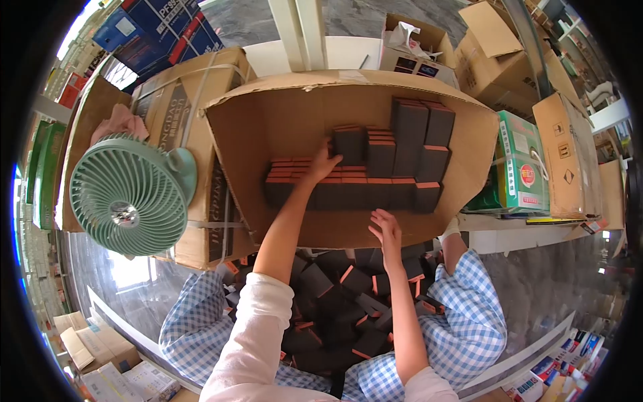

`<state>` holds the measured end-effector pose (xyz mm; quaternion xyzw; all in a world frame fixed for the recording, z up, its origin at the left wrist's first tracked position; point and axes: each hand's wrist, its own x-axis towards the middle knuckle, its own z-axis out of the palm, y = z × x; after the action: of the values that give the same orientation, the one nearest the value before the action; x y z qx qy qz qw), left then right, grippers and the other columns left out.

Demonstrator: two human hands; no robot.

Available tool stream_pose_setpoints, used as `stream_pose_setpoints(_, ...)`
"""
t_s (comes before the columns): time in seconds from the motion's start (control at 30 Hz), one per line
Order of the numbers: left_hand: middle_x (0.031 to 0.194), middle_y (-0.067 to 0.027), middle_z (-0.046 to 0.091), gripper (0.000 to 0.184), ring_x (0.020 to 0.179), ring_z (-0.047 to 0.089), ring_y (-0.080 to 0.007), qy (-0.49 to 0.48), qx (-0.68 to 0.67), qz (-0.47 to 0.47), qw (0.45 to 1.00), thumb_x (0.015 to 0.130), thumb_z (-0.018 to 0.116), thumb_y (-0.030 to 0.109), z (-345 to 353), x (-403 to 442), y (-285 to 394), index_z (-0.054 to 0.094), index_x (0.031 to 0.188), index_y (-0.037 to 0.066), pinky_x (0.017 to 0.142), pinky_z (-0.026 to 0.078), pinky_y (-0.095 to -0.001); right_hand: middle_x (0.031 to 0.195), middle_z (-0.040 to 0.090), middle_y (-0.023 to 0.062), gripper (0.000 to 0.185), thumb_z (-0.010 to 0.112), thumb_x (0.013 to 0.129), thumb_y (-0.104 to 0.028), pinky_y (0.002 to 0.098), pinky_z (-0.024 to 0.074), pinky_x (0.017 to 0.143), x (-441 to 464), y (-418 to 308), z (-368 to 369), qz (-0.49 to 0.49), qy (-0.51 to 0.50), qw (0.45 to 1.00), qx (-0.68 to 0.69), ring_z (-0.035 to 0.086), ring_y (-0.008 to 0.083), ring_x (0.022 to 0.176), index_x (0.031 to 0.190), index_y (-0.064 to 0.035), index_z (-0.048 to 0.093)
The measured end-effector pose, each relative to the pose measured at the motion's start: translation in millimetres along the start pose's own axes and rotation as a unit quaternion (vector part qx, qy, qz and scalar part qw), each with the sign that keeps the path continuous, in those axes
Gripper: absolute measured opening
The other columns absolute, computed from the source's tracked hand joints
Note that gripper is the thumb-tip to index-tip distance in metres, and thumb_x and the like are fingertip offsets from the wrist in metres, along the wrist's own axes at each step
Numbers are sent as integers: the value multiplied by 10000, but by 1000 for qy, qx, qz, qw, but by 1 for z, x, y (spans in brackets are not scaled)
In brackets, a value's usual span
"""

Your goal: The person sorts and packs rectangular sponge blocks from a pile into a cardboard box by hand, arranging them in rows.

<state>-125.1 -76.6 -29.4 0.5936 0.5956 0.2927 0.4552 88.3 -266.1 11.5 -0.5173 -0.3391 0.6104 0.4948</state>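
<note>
As seen in the head view, the left hand (pixel 324 165) is inside a large open cardboard box (pixel 250 127), its fingers against the left side of a small black box (pixel 349 145) in the back part of the load. Part of that hand is hidden, so I cannot tell whether it pinches the item. The right hand (pixel 388 233) is empty, fingers spread, over the near edge of the cardboard box.

Packed black boxes with orange edges (pixel 355 195) stand in rows inside, stacked higher toward the right; no writing on them can be read. More lie in a loose pile (pixel 317 279) between the person's legs, at mixed angles, beneath the forearms. Checked trousers (pixel 469 298) and white sleeves (pixel 258 328) are noted.

At left, a strapped brown box (pixel 194 100) bears partly visible lettering, legible as "NGDAO". Before it stands a green fan (pixel 127 194). Behind, blue boxes (pixel 144 30) carry lettering beginning "PF". At right, a green box (pixel 522 157) shows a round red mark, its text too small to read; just beside it, a brown box with printed handling symbols (pixel 569 161) stands upright.
</note>
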Motion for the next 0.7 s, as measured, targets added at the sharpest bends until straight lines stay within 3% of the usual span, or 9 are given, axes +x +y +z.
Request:
stream_pose_setpoints(0.2, 1417, -208, 375, 610, 1320, 351, -332, 23, 33, 45, 998, 910, 591, 206, 15, -2, 7, 304, 1403, -7, 1069, 333, -407, 1223, 519, 197, 423, 451, 964, -289, 390, 446, 987, -1, -6, -6, 3, 32, 999, 10, 494, 269, 1197, 1228, 40, 487)
stream_pose_setpoints(0.27, 1341, -235, 456, 584, 1246, 441, -360, 61, 63, -14, 996, 880, 613, 190, 21, -4, 10, 367, 1372, -7, 1033, 390, -407, 1196, 544, 184, 404, 462, 959, -284, 375, 454, 968, -1, -8, -7, 5, 45, 999, 12, 519, 255, 1167, 1215, 25, 510)
stream_pose_setpoints(0.4, 1323, -237, 474, 625, 1212, 474, -366, 58, 106, -18, 992, 858, 636, 218, 23, 4, 4, 363, 1369, -18, 1007, 418, -404, 1140, 586, 167, 383, 478, 944, -268, 360, 464, 943, -2, -11, -5, -3, 60, 998, 20, 561, 239, 1114, 1196, 15, 533)
stream_pose_setpoints(0.5, 1327, -236, 469, 674, 1207, 478, -363, -5, 132, -90, 987, 838, 650, 235, 12, 0, 8, 338, 1374, -30, 1003, 419, -408, 1128, 594, 160, 368, 481, 934, -245, 354, 467, 936, -3, -1, -5, 8, 60, 998, 24, 566, 233, 1102, 1183, 20, 537)
stream_pose_setpoints(0.57, 1340, -226, 456, 673, 1229, 452, -364, 22, 74, -41, 996, 846, 633, 225, 5, -13, 16, 317, 1379, -38, 1016, 405, -403, 1135, 585, 171, 377, 476, 945, -255, 362, 469, 942, -6, 0, -3, 12, 61, 998, 18, 561, 240, 1109, 1182, 33, 529)
stream_pose_setpoints(0.7, 1346, -211, 448, 635, 1261, 410, -368, 50, 94, 22, 994, 850, 622, 180, -1, -62, 37, 327, 1374, -24, 1024, 389, -402, 1121, 589, 177, 385, 485, 949, -270, 355, 476, 933, -14, 1, 4, 19, 73, 997, 12, 568, 239, 1095, 1176, 38, 529)
